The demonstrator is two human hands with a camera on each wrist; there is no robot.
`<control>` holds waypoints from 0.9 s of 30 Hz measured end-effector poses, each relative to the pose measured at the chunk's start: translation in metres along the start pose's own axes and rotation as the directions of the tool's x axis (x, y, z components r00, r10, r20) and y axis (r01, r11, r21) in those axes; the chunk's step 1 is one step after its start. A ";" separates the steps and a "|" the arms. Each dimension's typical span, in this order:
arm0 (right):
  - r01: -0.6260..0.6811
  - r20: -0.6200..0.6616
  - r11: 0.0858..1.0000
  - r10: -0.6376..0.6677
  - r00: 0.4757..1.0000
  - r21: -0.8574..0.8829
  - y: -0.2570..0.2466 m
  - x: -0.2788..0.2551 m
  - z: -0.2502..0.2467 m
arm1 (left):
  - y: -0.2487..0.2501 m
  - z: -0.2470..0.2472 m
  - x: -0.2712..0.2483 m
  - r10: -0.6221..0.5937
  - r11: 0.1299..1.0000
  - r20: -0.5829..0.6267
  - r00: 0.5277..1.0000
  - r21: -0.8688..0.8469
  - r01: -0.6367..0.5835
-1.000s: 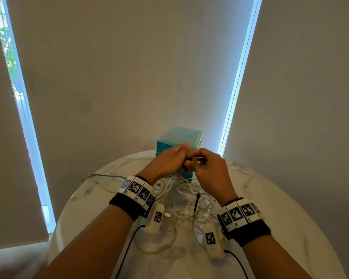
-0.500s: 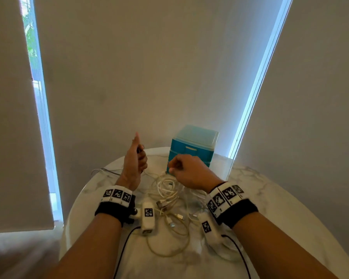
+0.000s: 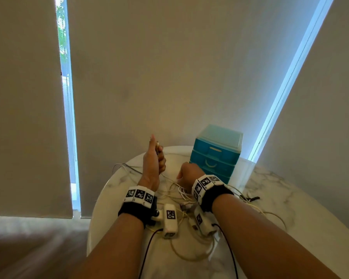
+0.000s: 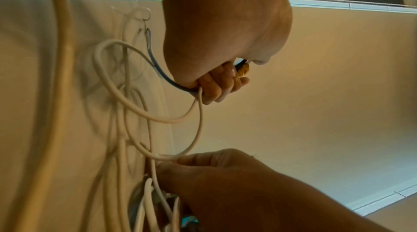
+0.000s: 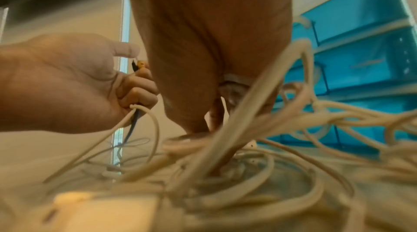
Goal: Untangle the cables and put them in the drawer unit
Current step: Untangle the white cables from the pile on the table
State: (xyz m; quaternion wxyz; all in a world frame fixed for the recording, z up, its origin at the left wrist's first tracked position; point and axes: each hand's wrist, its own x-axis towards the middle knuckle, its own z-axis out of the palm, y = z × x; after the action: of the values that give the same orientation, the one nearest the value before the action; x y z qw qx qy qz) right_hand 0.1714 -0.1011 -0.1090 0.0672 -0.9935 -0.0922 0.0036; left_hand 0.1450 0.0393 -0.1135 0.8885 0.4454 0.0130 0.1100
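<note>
From the head cam, the hands have split apart since a second ago, when they were pinched together right in front of the drawer unit (image 3: 216, 152). Now the left hand (image 3: 154, 160) is lifted up and off to the left with fingers curled round a dark cable, while the right hand (image 3: 186, 174) stays low, closed over the white cables (image 3: 181, 195) heaped on the marble worktop (image 3: 290, 198). Left wrist cam: the fist grips the dark cable (image 4: 158, 68) plus a white strand, a yellowish plug tip (image 4: 243, 70) poking out the top. Right wrist cam is blurry, but the right hand is pinching a white bit down in the tangle, drawers shut behind it. So I'd say one cable is getting pulled free, nothing's stowed yet.
</note>
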 end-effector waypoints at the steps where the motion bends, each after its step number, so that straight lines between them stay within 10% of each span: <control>1: 0.008 -0.007 0.999 -0.008 1.000 -0.039 0.001 -0.004 -0.002 | -0.001 0.000 0.000 0.000 1.000 0.002 1.000 0.003 0.000; 7: 0.148 -0.126 0.941 -0.194 0.973 -0.305 0.000 -0.042 -0.028 | 0.002 0.004 -0.005 0.003 0.998 0.021 1.000 0.059 -0.004; 11: 0.110 -0.423 0.971 -0.194 0.885 -0.214 0.023 -0.071 -0.086 | 0.001 0.011 -0.008 -0.024 0.947 0.061 0.998 0.322 0.003; 14: 0.092 -0.596 0.971 0.060 0.801 0.222 0.065 -0.103 -0.117 | 0.000 0.019 -0.012 0.000 0.857 0.093 0.996 0.513 -0.048; 18: 0.304 -0.555 0.489 0.530 0.642 0.818 0.120 -0.150 -0.108 | 0.003 0.034 -0.024 0.032 0.813 0.150 0.988 0.571 -0.113; 22: 0.324 -0.187 -0.167 0.544 0.818 0.931 0.136 -0.172 -0.066 | 0.010 0.052 -0.041 0.118 0.804 0.251 0.961 0.545 -0.241; 27: 0.273 -0.089 -0.454 0.385 0.918 0.848 0.146 -0.180 -0.045 | 0.011 0.090 -0.065 0.137 0.797 0.425 0.895 0.490 -0.355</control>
State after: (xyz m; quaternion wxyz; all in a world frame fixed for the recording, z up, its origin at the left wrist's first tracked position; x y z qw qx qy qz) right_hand 0.0217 -0.2819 -0.0853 0.8953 -0.4311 0.0289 -0.1082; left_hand 0.0905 -0.0384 -0.0555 0.6842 0.6939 -0.1813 0.1327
